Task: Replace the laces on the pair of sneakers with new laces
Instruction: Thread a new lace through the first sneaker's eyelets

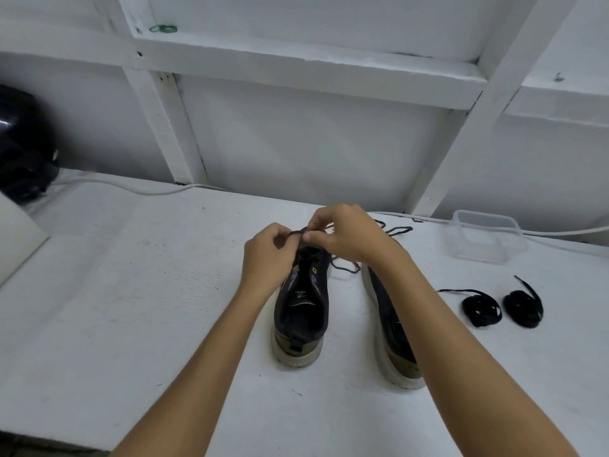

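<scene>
Head view | left hand (268, 255) and right hand (342, 234) both pinch the lace (298, 231) above the left sneaker (301, 305), mid-tabletop | lace is light, soft, limp: better to hold near its stiff tip | two coiled laces (481, 307) lie toward right edge

Light: even, diffuse, cool white; source not visible. White bench (131, 291) and white wall panels (313, 143) read bright, not blown out. Shadows soft and faint, a weak one under the forearms. Small glare spot on the dark round object (23, 143) at far left. Wide-angle distortion: wall beams (164, 127) splay and bend toward the edges. Overall slightly soft, compression smear on dark areas; lower corners darken.
</scene>
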